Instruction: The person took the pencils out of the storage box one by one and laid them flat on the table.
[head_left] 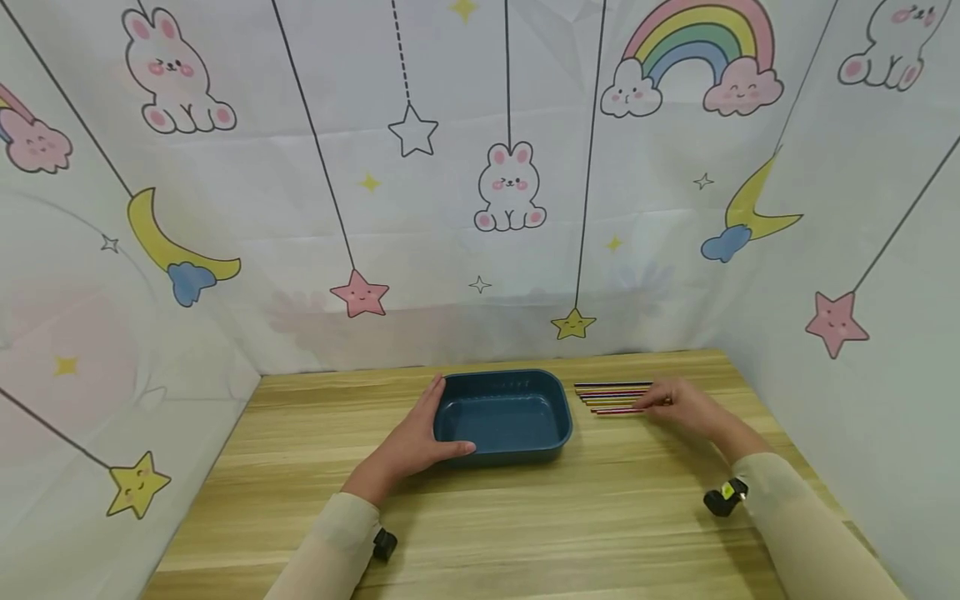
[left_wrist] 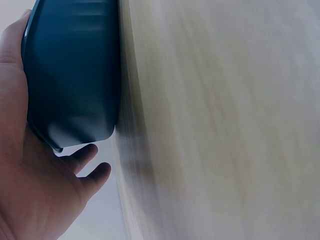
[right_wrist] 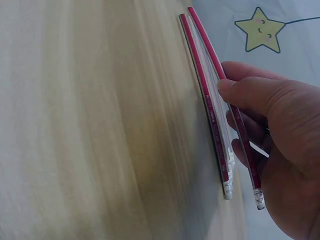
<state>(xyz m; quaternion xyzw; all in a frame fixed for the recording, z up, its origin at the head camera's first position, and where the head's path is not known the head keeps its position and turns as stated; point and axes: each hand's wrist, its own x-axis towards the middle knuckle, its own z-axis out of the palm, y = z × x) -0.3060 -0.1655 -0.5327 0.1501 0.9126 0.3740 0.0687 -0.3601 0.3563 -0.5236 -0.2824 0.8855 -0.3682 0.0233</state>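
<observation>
A dark blue rectangular box [head_left: 504, 457], open at the top, stands on the table. My left hand [head_left: 411, 437] holds its left end, the thumb along the front rim and the fingers reaching to the back left corner. In the left wrist view, two fingers of that hand [left_wrist: 37, 175] extend past the box wall [left_wrist: 75, 75]. Right of the box lie several pencils [head_left: 600, 392] side by side. My right hand [head_left: 682, 407] pinches a red pencil [right_wrist: 245, 145] between thumb and fingertips, tilted beside another red pencil [right_wrist: 212, 115] with a white eraser end.
The wood-grain table [head_left: 540, 533] is bounded at the back and sides by a white cloth [head_left: 450, 333] printed with rabbits, stars and moons. A small black device [head_left: 726, 497] sits at the right wrist, and another black device [head_left: 385, 544] at the left.
</observation>
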